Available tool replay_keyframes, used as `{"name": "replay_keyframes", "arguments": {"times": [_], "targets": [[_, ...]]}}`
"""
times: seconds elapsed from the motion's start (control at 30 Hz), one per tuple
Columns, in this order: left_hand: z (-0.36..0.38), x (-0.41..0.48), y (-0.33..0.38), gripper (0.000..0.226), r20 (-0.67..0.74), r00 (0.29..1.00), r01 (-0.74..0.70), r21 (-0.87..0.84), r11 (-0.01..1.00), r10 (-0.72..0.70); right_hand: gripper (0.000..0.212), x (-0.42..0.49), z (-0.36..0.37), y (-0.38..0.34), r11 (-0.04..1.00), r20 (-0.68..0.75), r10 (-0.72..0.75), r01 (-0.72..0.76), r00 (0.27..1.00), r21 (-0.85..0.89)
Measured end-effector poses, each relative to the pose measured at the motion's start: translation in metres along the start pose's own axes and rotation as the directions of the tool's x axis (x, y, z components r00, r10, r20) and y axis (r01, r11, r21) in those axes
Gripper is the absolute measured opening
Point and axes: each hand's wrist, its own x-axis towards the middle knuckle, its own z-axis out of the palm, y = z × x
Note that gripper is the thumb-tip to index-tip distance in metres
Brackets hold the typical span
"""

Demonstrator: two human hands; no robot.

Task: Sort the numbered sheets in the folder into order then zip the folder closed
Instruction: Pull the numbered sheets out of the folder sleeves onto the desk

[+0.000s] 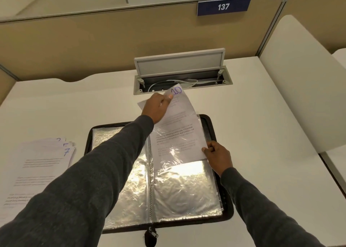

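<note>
A dark zip folder (227, 212) lies open on the white desk, its clear plastic sleeves (185, 188) shining. My left hand (158, 107) pinches the top edge of the sheet numbered 10 (179, 123), which sticks halfway out of the right-hand sleeve. My right hand (217, 154) grips that sleeve's right edge beside the sheet. A stack of loose numbered sheets (39, 164), with 7 on top, lies left of the folder. The zip pull (152, 234) hangs at the folder's near edge.
An open cable hatch (182, 78) with a raised lid and a white cable sits in the desk behind the folder. Beige partition walls enclose the desk; a blue sign reading 137 (223, 6) hangs above. A white divider (299, 89) stands at right.
</note>
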Motion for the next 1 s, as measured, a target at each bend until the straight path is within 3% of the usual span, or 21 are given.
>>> {"name": "replay_keyframes", "arguments": {"times": [0.07,0.2,0.33,0.57,0.67,0.77,0.9,1.0], "targets": [[-0.009,0.005,-0.004,0.045,-0.063,0.998,-0.015,-0.02,1.0,0.014,0.003,-0.001,0.001,0.0,1.0,-0.005,0.019,-0.019,1.0,-0.006],[-0.037,0.003,-0.005,0.042,-0.257,0.966,-0.072,-0.12,0.99,0.039,0.02,-0.002,0.003,0.0,0.999,-0.014,0.03,-0.031,0.999,-0.011],[-0.078,-0.006,-0.017,0.043,-0.492,0.868,-0.149,-0.128,0.98,0.068,0.036,-0.005,0.011,-0.005,0.996,-0.031,0.006,-0.009,0.999,-0.093],[-0.164,-0.033,-0.04,0.025,-0.727,0.686,-0.159,-0.111,0.981,0.029,0.063,-0.007,0.029,-0.018,0.979,-0.13,-0.035,0.008,0.991,-0.205],[-0.199,-0.046,-0.056,0.023,-0.792,0.61,-0.158,-0.073,0.985,0.039,0.081,-0.01,0.043,-0.031,0.923,-0.208,-0.098,0.011,0.973,-0.384],[-0.232,-0.061,-0.072,0.024,-0.826,0.56,-0.129,-0.016,0.991,0.059,0.087,-0.017,0.059,-0.043,0.858,-0.193,-0.196,0.073,0.961,-0.508],[-0.277,-0.081,-0.09,0.028,-0.858,0.506,-0.032,0.081,0.996,0.086,0.085,-0.023,0.087,-0.054,0.829,-0.105,-0.228,0.137,0.968,-0.541],[-0.309,-0.091,-0.109,0.032,-0.849,0.519,0.041,0.147,0.988,0.104,0.082,-0.03,0.107,-0.063,0.818,-0.033,-0.243,0.187,0.969,-0.544]]}}
